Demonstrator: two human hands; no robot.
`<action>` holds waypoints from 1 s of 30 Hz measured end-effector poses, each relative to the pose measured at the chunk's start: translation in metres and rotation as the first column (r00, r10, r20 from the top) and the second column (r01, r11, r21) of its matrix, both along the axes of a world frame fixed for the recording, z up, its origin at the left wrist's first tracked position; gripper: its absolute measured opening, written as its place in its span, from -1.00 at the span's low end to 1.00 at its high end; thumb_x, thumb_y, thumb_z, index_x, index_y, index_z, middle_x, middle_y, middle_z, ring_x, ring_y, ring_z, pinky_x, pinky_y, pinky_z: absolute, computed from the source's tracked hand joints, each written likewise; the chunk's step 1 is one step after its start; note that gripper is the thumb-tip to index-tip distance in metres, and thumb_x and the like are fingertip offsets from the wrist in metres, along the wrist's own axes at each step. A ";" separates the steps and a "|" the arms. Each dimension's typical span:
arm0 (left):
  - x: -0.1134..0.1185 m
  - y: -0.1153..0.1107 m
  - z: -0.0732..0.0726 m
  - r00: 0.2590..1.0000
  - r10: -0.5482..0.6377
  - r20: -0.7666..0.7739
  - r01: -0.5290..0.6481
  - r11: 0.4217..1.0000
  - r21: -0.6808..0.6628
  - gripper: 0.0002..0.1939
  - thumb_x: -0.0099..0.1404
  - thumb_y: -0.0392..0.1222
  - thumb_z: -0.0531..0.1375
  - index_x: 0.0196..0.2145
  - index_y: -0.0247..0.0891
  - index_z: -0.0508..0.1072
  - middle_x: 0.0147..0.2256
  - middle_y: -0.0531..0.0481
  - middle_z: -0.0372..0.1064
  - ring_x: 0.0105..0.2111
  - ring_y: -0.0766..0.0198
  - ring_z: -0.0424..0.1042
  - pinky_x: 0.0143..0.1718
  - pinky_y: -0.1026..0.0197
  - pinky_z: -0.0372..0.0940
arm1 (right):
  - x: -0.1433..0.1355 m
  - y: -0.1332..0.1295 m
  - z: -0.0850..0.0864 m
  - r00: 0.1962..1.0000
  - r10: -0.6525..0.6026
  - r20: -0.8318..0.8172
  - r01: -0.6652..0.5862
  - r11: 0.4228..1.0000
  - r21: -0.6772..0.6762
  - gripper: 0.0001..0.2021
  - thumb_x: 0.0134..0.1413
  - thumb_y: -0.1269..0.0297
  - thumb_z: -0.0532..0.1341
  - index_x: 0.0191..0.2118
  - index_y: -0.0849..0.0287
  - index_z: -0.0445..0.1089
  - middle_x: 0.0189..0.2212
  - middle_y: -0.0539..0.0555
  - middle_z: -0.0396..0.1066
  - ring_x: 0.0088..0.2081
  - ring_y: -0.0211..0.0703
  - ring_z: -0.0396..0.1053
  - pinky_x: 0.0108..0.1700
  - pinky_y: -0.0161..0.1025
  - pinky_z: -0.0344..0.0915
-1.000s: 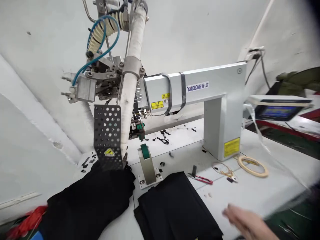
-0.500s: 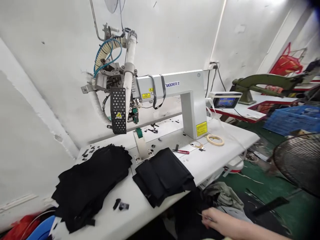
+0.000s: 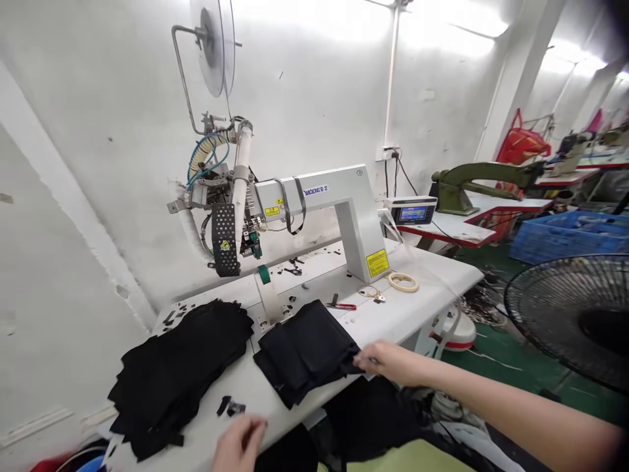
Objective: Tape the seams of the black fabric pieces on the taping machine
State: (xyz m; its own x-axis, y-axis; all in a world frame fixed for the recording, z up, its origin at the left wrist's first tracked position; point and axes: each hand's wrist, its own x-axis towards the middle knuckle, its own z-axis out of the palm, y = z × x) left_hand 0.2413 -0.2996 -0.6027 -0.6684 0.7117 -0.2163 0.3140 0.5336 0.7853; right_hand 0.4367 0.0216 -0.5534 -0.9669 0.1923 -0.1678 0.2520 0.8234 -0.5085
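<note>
A folded stack of black fabric lies on the white table before the machine's lower arm. My right hand is at the stack's right corner, fingers curled together; what they pinch is too small to make out. Low in the picture, at the table's front edge, my left hand has its thumb and forefinger slightly apart with nothing visible between them. A larger spread pile of black pieces lies to the left. Two small dark scraps sit just above my left hand.
A taping machine stands behind the fabric. Red-handled snips and a tape roll lie on the table's right part. A black fan and a blue crate are on the right.
My right hand has moved up and left from below the table edge to the folded stack. My left hand has come into view at the bottom. The camera view has tilted upward.
</note>
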 end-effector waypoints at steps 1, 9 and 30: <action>-0.015 0.022 0.003 0.996 0.023 -0.086 -0.018 0.998 0.052 -0.63 0.29 0.09 -0.01 -0.27 -0.19 0.44 -0.22 -0.07 0.44 -0.14 0.11 0.39 -0.06 0.11 0.26 | -0.017 0.005 0.005 0.993 -0.026 -0.114 0.026 1.000 0.002 -0.69 0.15 0.20 0.04 -0.27 0.18 0.51 -0.42 0.12 0.48 -0.36 -0.12 0.39 -0.27 -0.28 0.24; -0.079 0.152 -0.005 0.807 0.189 -0.560 -0.250 0.968 -0.033 -0.60 0.16 -0.11 0.14 -0.10 -0.39 0.46 -0.17 -0.26 0.42 -0.12 -0.04 0.37 -0.09 0.02 0.21 | -0.171 0.025 -0.017 0.870 0.053 -0.491 -0.032 0.998 0.051 -0.73 -0.01 0.50 0.12 -0.23 0.13 0.50 -0.26 0.12 0.43 -0.25 -0.11 0.40 -0.21 -0.29 0.24; -0.104 0.194 0.070 0.986 0.123 -0.113 -0.071 0.922 0.381 -0.77 0.28 -0.04 0.06 -0.34 -0.21 0.41 -0.35 0.01 0.41 -0.28 0.23 0.37 -0.22 0.27 0.23 | -0.293 0.092 0.047 0.789 0.159 -0.593 -0.244 0.968 -0.064 -0.67 0.22 0.16 0.04 -0.40 0.22 0.44 -0.45 0.06 0.41 -0.39 -0.22 0.33 -0.34 -0.34 0.19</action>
